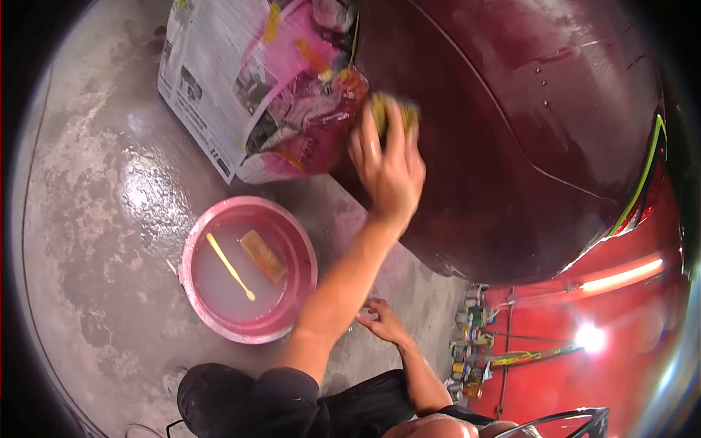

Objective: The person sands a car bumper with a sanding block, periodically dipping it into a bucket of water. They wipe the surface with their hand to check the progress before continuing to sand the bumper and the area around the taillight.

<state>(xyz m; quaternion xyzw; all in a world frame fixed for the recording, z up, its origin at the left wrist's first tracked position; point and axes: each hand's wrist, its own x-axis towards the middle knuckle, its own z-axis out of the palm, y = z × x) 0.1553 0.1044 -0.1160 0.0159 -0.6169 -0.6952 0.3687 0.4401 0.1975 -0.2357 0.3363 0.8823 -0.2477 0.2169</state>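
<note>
My left hand (391, 168) is closed over a yellow sponge (412, 113), which is blurred and mostly covered by the fingers. It presses against a dark red, wet car panel (467, 160), right beside the edge of taped-on newspaper (212, 87). The newspaper carries pink stains and strips of yellow tape. Lower down, my right hand (381, 321) hangs above the floor with its fingers loosely curled and apart, nothing visible in them. A pink bucket (197, 292) of cloudy water stands left of it. In the water are a pale stick (230, 266) and a brown rectangular block (263, 255).
The concrete floor (87, 248) is wet and shiny near the bucket. Several cans (460, 350) line the base of a red wall (562, 314) at the right. A bright lamp (590, 337) shines there. My black-clad knee (212, 394) is at the bottom.
</note>
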